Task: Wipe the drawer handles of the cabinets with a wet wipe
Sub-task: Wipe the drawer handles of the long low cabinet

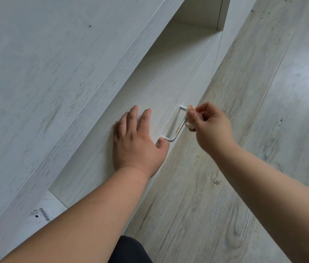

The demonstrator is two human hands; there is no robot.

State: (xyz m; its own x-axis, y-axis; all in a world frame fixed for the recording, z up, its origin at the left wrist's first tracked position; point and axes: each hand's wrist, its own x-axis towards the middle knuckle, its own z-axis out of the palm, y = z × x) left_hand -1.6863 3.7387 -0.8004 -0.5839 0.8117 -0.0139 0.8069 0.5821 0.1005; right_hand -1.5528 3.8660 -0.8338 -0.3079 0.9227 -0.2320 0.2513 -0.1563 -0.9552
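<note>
Right hand (212,124) is pinching the wipe (190,111) at the far end of the handle (169,139), left hand (136,141) is lying with fingers spread on the drawer (96,168); wiping seems midway, orange smear (178,129) showing.

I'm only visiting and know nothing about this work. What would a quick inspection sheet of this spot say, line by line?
Surface: pale wood-grain drawer front, set under a matching cabinet top.
Job's things: white bar handle with an orange-brown smear on it; wet wipe bunched against the handle's far end.
Clutter: barcode label at the lower left.
Grippers: left hand lies flat on the drawer front, thumb touching the handle's near end; right hand pinches the wet wipe.
Cables: nothing seen.
Surroundings: light wood-look floor; dark clothing at the bottom edge.
</note>
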